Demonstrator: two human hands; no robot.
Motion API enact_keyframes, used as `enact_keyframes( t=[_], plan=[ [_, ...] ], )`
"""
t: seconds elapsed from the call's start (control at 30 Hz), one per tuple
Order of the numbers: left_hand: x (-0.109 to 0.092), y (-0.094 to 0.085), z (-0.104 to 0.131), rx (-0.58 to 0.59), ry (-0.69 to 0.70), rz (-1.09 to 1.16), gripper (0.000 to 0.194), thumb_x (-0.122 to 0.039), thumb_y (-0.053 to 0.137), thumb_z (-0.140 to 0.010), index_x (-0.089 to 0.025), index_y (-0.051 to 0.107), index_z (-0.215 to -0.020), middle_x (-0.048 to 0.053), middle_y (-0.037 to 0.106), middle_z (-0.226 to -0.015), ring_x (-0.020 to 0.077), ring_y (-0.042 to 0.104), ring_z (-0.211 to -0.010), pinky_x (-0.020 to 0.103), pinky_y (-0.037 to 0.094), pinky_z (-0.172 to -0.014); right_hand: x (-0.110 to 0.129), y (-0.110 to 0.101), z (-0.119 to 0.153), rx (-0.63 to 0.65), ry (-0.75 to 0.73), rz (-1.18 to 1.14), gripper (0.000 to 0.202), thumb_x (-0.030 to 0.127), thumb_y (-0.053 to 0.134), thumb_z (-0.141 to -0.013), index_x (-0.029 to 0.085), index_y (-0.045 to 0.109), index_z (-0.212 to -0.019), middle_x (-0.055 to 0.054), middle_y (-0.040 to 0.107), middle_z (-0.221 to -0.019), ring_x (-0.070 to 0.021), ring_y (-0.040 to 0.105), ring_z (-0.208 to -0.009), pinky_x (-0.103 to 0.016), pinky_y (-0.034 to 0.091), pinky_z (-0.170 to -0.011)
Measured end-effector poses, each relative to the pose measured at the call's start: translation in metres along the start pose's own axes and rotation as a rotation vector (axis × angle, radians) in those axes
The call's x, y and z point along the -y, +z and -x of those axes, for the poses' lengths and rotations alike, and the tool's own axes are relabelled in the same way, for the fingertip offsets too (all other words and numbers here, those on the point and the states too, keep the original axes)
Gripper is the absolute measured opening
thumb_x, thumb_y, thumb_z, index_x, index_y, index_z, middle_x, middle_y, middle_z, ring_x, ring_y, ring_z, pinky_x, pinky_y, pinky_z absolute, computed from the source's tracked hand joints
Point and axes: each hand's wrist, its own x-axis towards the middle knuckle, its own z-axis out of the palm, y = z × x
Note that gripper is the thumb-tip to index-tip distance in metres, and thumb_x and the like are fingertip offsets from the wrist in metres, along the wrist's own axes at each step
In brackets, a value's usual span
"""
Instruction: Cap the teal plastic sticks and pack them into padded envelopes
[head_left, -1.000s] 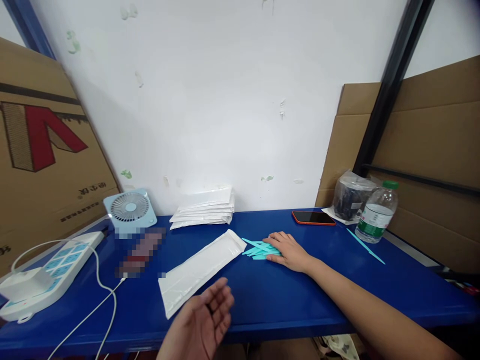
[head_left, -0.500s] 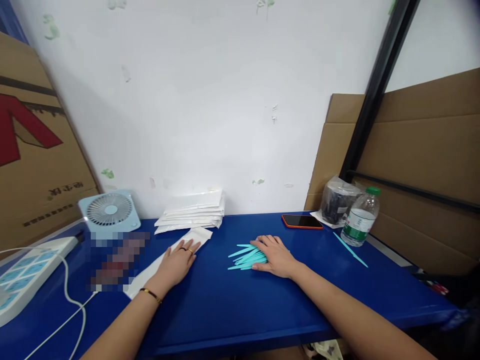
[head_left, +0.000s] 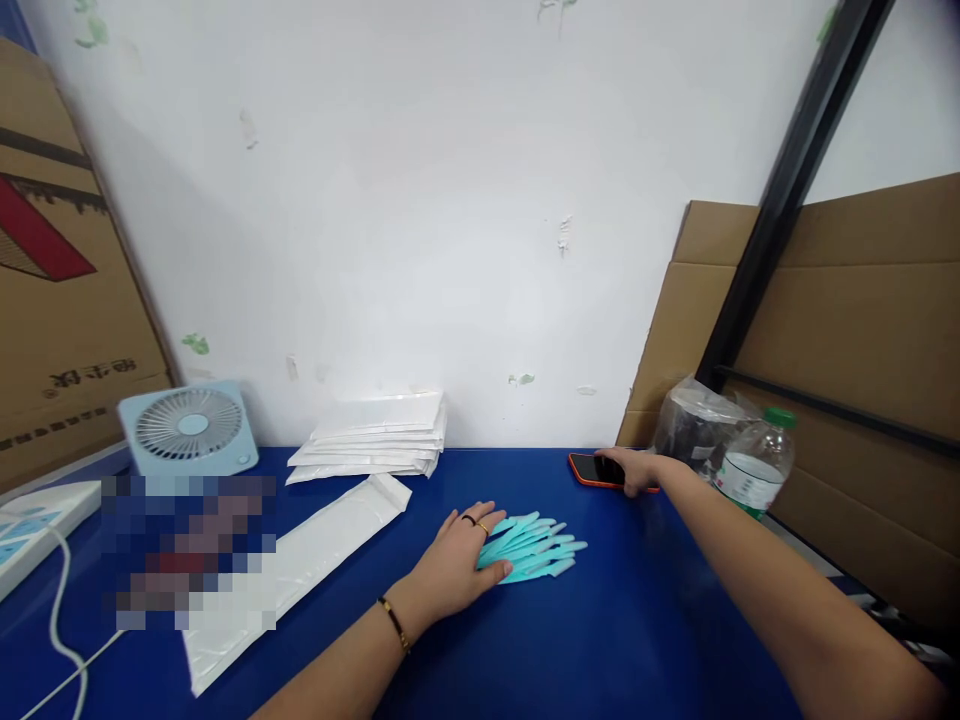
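A bunch of thin turquoise plastic sticks [head_left: 536,545], shaped like eyebrow razors, lies fanned out on the blue table. My left hand [head_left: 461,560] covers their left ends, thumb on the near side and fingers over the far side. At the back right, my right hand [head_left: 634,470] grips the right end of an orange-edged phone [head_left: 589,468], which lies flat with its dark screen up. A long white padded pouch [head_left: 322,545] rests slantwise to the left of my left hand, touched by neither hand.
Behind the pouch, several white pouches [head_left: 375,430] are stacked against the wall. A light-blue fan [head_left: 191,425], a power strip [head_left: 37,525] and a white cable are at left. A water bottle [head_left: 754,470] and a plastic-wrapped dark container [head_left: 694,420] stand at right, beside cardboard [head_left: 862,330].
My left hand has left the white pouch and moved right onto the turquoise sticks. My right hand has let go of them and reached right to the phone. The view has shifted slightly.
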Motion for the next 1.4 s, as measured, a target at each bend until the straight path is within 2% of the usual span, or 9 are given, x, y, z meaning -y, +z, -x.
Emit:
enact_keyframes(
  t=[0.1,0.2,0.3,0.47,0.6,0.8,1.23,1.3,1.4],
  plan=[
    [0.011,0.005,-0.007,-0.090,0.021,0.058,0.053,-0.042,0.047,-0.084,-0.026,0.038,-0.133,0.008,0.037,-0.139,0.0242,0.032,-0.129,0.045,0.022,-0.108,-0.001,-0.005,-0.010,0.110,0.013,0.016,0.083,0.011,0.065,-0.040,0.016,0.049,-0.121,-0.011,0.054,-0.113,-0.0284,0.055,-0.097,-0.032,0.046,-0.078],
    [0.021,0.005,-0.006,-0.155,-0.024,0.135,0.048,-0.041,0.047,-0.084,-0.025,0.043,-0.129,0.008,0.043,-0.133,0.0226,0.040,-0.122,0.039,0.033,-0.103,0.001,-0.009,-0.017,0.089,-0.055,0.058,0.079,0.017,0.068,-0.040,0.016,0.048,-0.117,-0.009,0.053,-0.109,-0.0264,0.056,-0.091,-0.031,0.046,-0.072],
    [0.023,0.005,-0.005,-0.159,-0.051,0.169,0.046,-0.040,0.047,-0.084,-0.025,0.045,-0.127,0.007,0.046,-0.130,0.0223,0.044,-0.118,0.038,0.036,-0.101,0.009,-0.010,-0.023,-0.039,-0.094,0.170,0.079,0.023,0.071,-0.040,0.019,0.047,-0.116,-0.009,0.052,-0.108,-0.0261,0.055,-0.088,-0.031,0.044,-0.067],
    [0.020,0.005,-0.005,-0.138,-0.045,0.163,0.045,-0.038,0.049,-0.083,-0.025,0.045,-0.126,0.007,0.047,-0.128,0.0221,0.042,-0.119,0.040,0.033,-0.103,0.031,-0.007,-0.031,-0.271,-0.121,0.305,0.081,0.029,0.070,-0.047,0.023,0.043,-0.123,-0.011,0.050,-0.114,-0.0300,0.051,-0.098,-0.035,0.040,-0.075],
    [0.020,0.006,-0.006,-0.154,-0.038,0.146,0.044,-0.037,0.052,-0.081,-0.025,0.048,-0.123,0.007,0.050,-0.123,0.0223,0.044,-0.116,0.040,0.034,-0.101,0.036,-0.004,-0.036,-0.214,-0.172,0.170,0.080,0.029,0.068,-0.051,0.024,0.040,-0.126,-0.009,0.052,-0.117,-0.0275,0.052,-0.100,-0.033,0.040,-0.078],
    [0.020,0.007,-0.007,-0.148,-0.056,0.113,0.041,-0.038,0.054,-0.079,-0.026,0.054,-0.118,0.006,0.053,-0.117,0.0221,0.047,-0.110,0.037,0.036,-0.098,0.026,-0.004,-0.043,-0.149,-0.218,0.053,0.084,0.026,0.068,-0.047,0.020,0.040,-0.126,-0.009,0.051,-0.122,-0.0278,0.050,-0.106,-0.032,0.039,-0.086],
    [0.019,0.004,-0.011,-0.091,-0.013,-0.012,0.029,-0.024,0.048,-0.083,-0.031,0.061,-0.108,0.001,0.060,-0.103,0.0193,0.049,-0.102,0.035,0.038,-0.089,0.017,-0.010,-0.048,0.028,-0.117,-0.062,0.084,0.022,0.068,-0.045,0.021,0.041,-0.125,-0.007,0.058,-0.111,-0.0275,0.056,-0.096,-0.031,0.043,-0.080],
    [0.018,0.002,-0.009,-0.060,0.013,-0.015,0.029,-0.023,0.048,-0.083,-0.032,0.061,-0.108,0.001,0.060,-0.104,0.0188,0.050,-0.101,0.034,0.038,-0.087,0.019,-0.014,-0.044,0.020,-0.103,-0.057,0.086,0.022,0.068,-0.045,0.019,0.041,-0.126,-0.008,0.056,-0.114,-0.0285,0.054,-0.099,-0.032,0.042,-0.082],
    [0.014,0.000,-0.005,-0.024,0.057,-0.024,0.030,-0.021,0.049,-0.082,-0.033,0.061,-0.107,0.000,0.061,-0.104,0.0179,0.050,-0.100,0.032,0.038,-0.085,0.028,-0.023,-0.029,-0.103,-0.101,-0.078,0.075,0.023,0.067,-0.050,0.016,0.047,-0.122,-0.011,0.052,-0.119,-0.0281,0.051,-0.105,-0.032,0.041,-0.087]
  ],
)
